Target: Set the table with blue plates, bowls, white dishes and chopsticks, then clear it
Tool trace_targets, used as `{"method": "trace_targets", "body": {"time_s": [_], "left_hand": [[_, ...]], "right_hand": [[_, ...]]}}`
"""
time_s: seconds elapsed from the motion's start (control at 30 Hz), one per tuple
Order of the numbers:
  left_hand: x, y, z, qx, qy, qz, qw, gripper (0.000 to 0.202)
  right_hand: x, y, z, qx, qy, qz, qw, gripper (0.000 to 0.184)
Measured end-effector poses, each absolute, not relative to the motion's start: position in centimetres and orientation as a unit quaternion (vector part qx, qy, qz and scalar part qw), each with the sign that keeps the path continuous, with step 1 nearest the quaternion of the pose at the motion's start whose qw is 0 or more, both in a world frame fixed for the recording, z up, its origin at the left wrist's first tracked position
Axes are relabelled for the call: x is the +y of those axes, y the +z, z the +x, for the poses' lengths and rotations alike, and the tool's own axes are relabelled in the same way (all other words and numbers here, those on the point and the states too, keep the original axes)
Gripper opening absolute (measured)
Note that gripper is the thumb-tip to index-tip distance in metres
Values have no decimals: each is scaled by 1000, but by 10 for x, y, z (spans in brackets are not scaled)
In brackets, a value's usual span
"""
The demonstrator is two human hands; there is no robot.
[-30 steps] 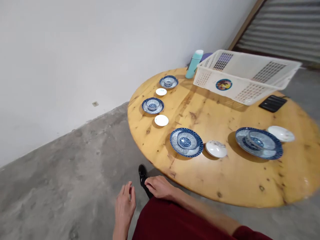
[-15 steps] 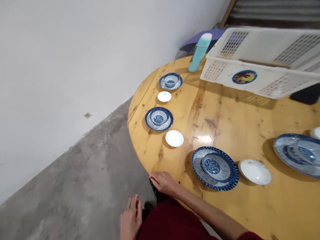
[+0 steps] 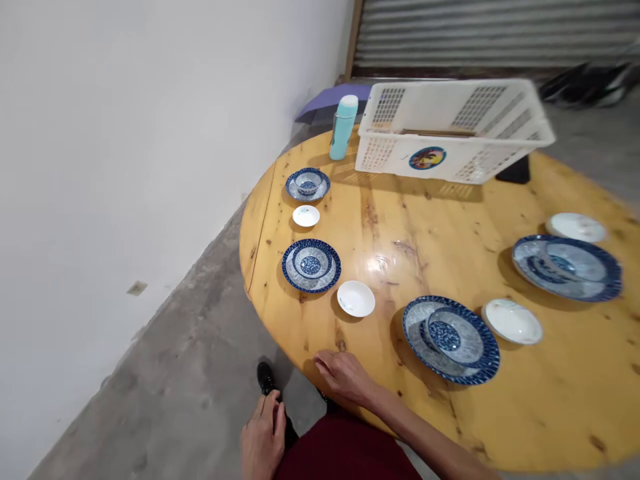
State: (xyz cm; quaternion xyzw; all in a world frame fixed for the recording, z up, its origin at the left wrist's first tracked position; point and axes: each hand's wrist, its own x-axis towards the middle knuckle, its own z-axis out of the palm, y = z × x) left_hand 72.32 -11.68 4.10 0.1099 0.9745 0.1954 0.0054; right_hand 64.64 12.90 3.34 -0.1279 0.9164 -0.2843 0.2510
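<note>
My right hand (image 3: 345,375) rests at the near edge of the wooden table (image 3: 370,353), its fingers curled together and nothing visible in them. Off the table to its left, my left hand (image 3: 263,433) hangs above the floor, fingers loosely bent and thumb apart, holding nothing. Closest to the right hand are a small white dish (image 3: 356,299) and a blue-rimmed plate (image 3: 487,363) with a patterned bowl (image 3: 445,335) on it. Another blue-rimmed plate with a bowl (image 3: 311,265) lies farther left. Beyond it are a white dish (image 3: 306,215) and a third plate with a bowl (image 3: 307,185).
A white plastic basket (image 3: 390,160) stands at the back, with a turquoise bottle (image 3: 344,128) left of it and a dark flat object (image 3: 515,171) at its right. On the right sit white dishes (image 3: 513,321) and another blue-rimmed plate (image 3: 565,268). A wall (image 3: 125,133) rises at left.
The view has swung right and up, so more of the table's right side and basket shows. My right hand has shifted slightly along the table edge; the dishes stay put.
</note>
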Motion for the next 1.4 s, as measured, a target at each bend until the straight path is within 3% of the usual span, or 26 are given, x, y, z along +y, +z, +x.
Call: {"method": "trace_targets", "body": {"time_s": [0.3, 0.53, 0.83, 1.1, 1.4], "left_hand": [[-230, 54, 589, 943, 215, 256, -3, 40], [-247, 55, 516, 913, 324, 242, 59, 33], [-214, 67, 442, 896, 376, 200, 125, 32], [-153, 87, 312, 851, 463, 152, 195, 30], [-30, 86, 109, 873, 388, 220, 198, 26]], "right_hand": [[41, 35, 655, 917, -348, 85, 175, 33], [-3, 37, 638, 908, -367, 135, 153, 33], [11, 32, 566, 879, -436, 194, 14, 38], [24, 31, 542, 842, -461, 275, -41, 39], [-1, 33, 533, 751, -441, 484, -86, 45]]}}
